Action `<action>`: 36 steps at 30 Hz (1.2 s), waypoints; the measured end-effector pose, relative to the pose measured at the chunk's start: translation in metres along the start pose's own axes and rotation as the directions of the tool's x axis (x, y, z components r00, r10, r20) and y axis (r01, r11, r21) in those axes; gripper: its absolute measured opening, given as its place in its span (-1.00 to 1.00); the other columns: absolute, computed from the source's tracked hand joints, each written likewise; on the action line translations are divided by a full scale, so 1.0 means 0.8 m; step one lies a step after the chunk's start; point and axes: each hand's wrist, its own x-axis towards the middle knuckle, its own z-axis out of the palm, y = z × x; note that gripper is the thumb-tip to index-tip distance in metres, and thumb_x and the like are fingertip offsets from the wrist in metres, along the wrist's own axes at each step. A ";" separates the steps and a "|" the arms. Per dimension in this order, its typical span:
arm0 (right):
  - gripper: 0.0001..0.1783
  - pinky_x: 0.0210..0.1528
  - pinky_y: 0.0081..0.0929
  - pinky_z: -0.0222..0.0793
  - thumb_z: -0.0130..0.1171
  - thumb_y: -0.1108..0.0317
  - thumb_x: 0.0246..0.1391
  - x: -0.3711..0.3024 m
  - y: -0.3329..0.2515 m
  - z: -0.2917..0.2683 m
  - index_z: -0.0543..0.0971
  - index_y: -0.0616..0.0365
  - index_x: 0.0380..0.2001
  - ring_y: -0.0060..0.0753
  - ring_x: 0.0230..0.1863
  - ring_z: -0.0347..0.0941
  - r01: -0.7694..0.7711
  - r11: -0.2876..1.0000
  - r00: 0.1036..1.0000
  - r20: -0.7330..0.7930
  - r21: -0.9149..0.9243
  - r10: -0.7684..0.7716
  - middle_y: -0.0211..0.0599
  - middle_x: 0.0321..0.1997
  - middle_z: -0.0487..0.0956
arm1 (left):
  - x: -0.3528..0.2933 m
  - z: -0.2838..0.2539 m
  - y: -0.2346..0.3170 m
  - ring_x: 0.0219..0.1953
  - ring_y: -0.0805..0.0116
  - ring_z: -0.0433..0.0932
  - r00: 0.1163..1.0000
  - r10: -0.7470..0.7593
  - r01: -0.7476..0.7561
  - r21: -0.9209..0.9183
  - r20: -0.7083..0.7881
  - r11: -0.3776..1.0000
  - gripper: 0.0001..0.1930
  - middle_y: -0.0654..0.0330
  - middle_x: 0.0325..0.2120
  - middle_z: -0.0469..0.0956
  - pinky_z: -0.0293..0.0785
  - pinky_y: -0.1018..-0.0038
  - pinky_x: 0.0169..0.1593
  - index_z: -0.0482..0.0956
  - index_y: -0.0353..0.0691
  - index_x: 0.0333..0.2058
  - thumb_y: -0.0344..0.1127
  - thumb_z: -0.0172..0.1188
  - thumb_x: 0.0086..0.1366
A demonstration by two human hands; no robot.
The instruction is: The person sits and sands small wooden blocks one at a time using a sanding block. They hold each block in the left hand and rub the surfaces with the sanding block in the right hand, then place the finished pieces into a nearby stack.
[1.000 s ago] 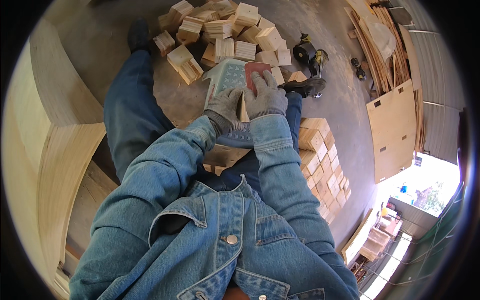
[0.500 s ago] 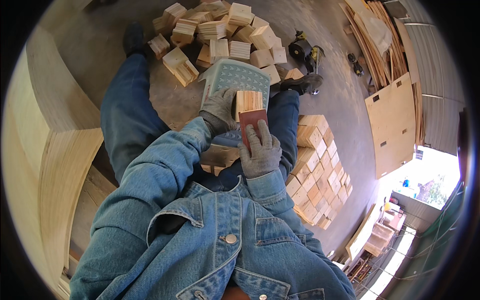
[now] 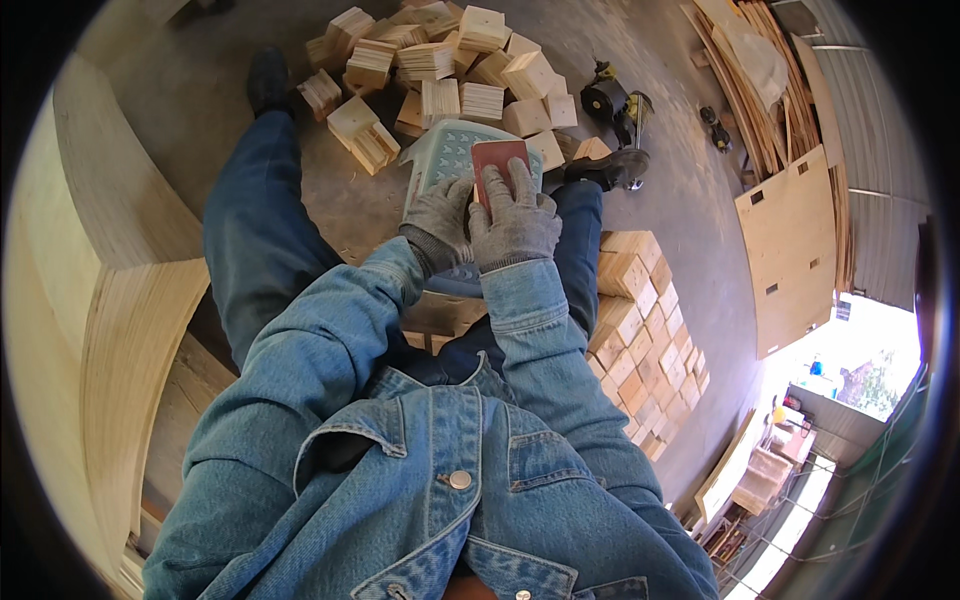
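Both my hands wear grey gloves and work over a pale green plastic stool between my legs. My right hand presses a flat reddish-brown sanding block down, its fingers laid along the top. Beneath it, the wooden block is now hidden by the sanding block and my glove. Next to it my left hand stays closed at the wooden block's left side, its fingertips partly covered.
Loose wooden blocks lie heaped beyond the stool. Cut blocks are stacked by my right leg. A black and yellow power tool rests near my right shoe. A large plywood piece stands at left; boards lean at right.
My right hand has slid the sanding block forward, away from me, over the wooden block, covering it. My left hand has stayed nearly in place.
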 end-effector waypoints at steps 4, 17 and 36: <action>-0.32 0.28 0.23 0.38 0.32 -0.01 0.19 -0.024 0.006 0.006 0.53 -0.32 0.39 0.26 0.29 0.39 0.026 1.000 1.000 0.015 -0.008 -0.026 -0.28 0.59 0.28 | -0.001 -0.005 -0.003 0.20 -0.19 0.47 0.999 -0.006 0.006 0.010 0.043 1.000 -0.19 -0.10 0.13 0.47 0.46 0.05 0.30 0.34 -0.19 0.30 -0.05 0.44 0.12; -0.30 0.28 0.10 0.39 0.44 0.12 0.04 -0.122 0.033 0.006 0.61 -0.17 0.32 0.16 0.23 0.45 0.140 0.988 0.982 -0.136 0.069 -0.129 -0.18 0.50 0.41 | 0.002 -0.006 0.002 0.32 -0.16 0.45 0.996 -0.034 0.034 0.013 0.079 0.999 0.10 -0.14 0.27 0.41 0.40 0.07 0.41 0.32 -0.12 0.35 0.23 0.62 -0.10; -0.31 0.33 0.11 0.39 0.35 0.02 0.15 -0.038 0.057 0.015 0.55 -0.25 0.37 0.25 0.28 0.44 -0.027 0.981 0.999 -0.035 0.190 0.034 -0.23 0.58 0.32 | -0.003 -0.013 0.011 0.24 -0.13 0.47 1.000 -0.024 0.024 -0.001 0.021 1.000 0.10 -0.10 0.16 0.46 0.43 0.12 0.36 0.35 -0.20 0.31 0.14 0.66 -0.17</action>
